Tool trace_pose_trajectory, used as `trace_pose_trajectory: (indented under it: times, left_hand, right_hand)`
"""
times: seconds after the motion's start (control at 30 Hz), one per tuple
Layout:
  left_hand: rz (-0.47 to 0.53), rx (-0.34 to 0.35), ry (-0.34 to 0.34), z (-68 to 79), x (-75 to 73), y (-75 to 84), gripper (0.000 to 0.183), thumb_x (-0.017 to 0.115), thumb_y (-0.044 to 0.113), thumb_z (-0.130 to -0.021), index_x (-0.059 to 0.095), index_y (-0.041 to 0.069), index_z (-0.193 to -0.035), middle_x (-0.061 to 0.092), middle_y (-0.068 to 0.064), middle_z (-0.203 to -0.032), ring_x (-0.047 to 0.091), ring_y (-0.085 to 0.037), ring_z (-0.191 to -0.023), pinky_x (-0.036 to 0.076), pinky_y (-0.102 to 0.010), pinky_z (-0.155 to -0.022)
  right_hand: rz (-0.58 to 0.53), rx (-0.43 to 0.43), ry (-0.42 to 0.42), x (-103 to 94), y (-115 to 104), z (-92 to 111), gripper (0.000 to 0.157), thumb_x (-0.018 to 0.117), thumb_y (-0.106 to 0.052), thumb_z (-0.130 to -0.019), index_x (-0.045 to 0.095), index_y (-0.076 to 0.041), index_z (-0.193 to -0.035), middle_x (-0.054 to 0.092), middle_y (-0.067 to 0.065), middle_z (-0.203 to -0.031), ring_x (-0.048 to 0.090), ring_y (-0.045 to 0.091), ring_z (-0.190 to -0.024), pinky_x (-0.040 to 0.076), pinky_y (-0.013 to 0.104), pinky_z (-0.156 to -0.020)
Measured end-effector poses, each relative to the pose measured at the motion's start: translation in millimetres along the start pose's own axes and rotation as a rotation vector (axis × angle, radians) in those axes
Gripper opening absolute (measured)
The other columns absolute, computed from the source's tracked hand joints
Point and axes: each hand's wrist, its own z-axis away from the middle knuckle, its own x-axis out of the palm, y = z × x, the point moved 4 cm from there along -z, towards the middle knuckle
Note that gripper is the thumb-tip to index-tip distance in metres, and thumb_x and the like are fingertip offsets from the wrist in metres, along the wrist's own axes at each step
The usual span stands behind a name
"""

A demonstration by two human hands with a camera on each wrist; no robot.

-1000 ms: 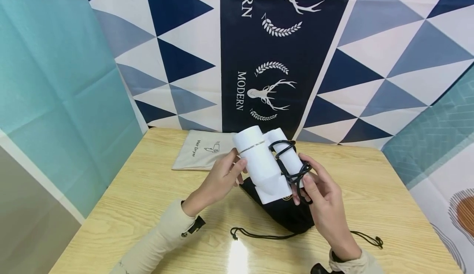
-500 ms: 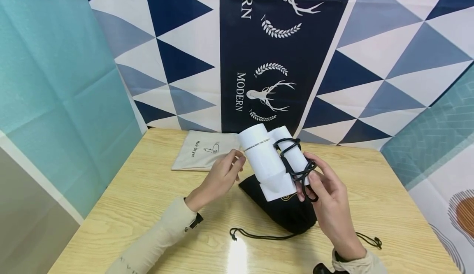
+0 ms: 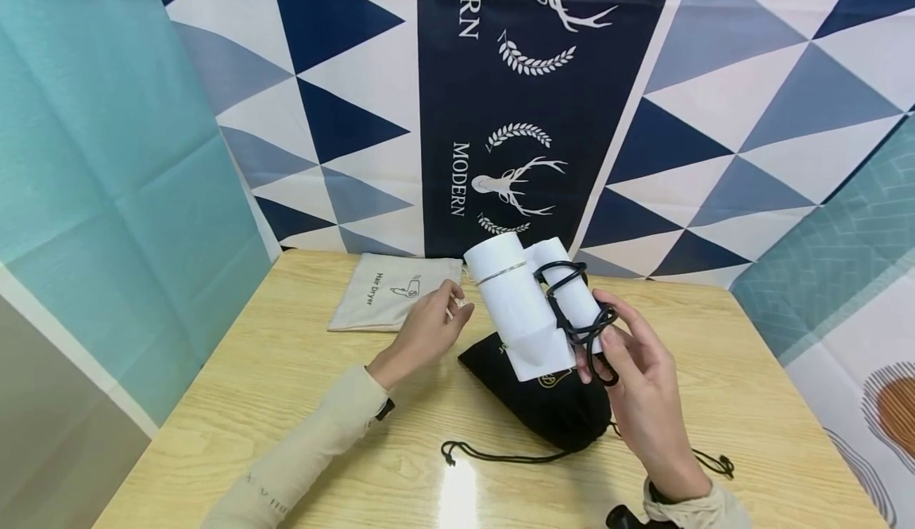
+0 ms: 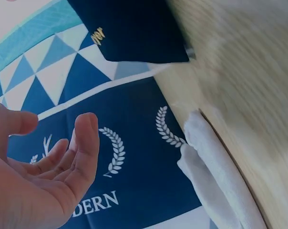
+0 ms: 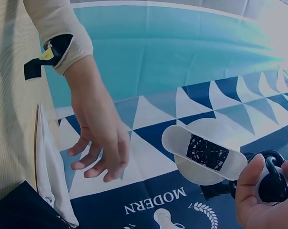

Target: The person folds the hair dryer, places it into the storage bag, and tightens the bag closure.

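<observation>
A white hair dryer [image 3: 511, 299], folded, with its black cord [image 3: 582, 330] wound round the handle, is held up over the table by my right hand [image 3: 646, 386]. The thumb and fingers grip the handle end and cord. In the right wrist view the flat nozzle [image 5: 177, 140] faces the camera. My left hand [image 3: 422, 330] is raised to the left of the dryer, apart from it, its fingers loosely bent around nothing. Below the dryer lies a black drawstring pouch [image 3: 529, 402]. Behind the left hand lies a pale cloth bag [image 3: 372, 299] printed "Hair Dryer".
The pouch's black drawstrings [image 3: 500, 457] trail across the wooden table [image 3: 322, 449] to both sides. A patterned cloth backdrop [image 3: 357, 116] hangs along the table's back edge, with teal cloth [image 3: 121, 156] on the left.
My left hand has let go of the hair dryer and moved slightly toward the cloth bag. The right hand has carried the dryer a little to the right, away from the left hand.
</observation>
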Motion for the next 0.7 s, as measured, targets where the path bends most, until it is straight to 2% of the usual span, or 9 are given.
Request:
trace_pose_trajectory:
  times: [0.2,0.47,0.7]
  left_hand:
    - [-0.084,0.024,0.04,-13.9,5.3,-9.7,0.016,0.066,0.017,-0.095,0.059,0.007,-0.106,0.061,0.0,-0.081,0.057,-0.012,-0.068,0.048,-0.028,-0.06]
    - [-0.168,0.001,0.018,-30.5,10.4,-21.4,0.019,0.067,0.014,-0.093,0.058,0.005,-0.107,0.062,-0.01,-0.083,0.053,-0.017,-0.064,0.045,-0.031,-0.055]
    - [-0.255,-0.018,0.0,-45.8,16.7,-34.6,0.02,0.068,0.013,-0.092,0.06,0.002,-0.106,0.055,-0.004,-0.077,0.052,-0.017,-0.062,0.043,-0.029,-0.049]
  right_hand:
    - [0.027,0.015,0.025,-2.0,-1,1,0.043,0.037,0.0,-0.106,0.034,0.004,-0.149,0.067,0.005,-0.098,0.057,0.018,-0.072,0.05,0.025,-0.061]
    - [-0.003,-0.03,0.005,-3.6,-2,0,0.043,0.036,0.002,-0.105,0.032,0.008,-0.148,0.067,0.006,-0.094,0.057,0.018,-0.072,0.049,0.025,-0.06]
    - [-0.011,-0.052,0.006,-4.9,-3,-1,0.042,0.036,0.003,-0.105,0.033,0.008,-0.147,0.067,0.007,-0.093,0.057,0.019,-0.072,0.049,0.025,-0.06]
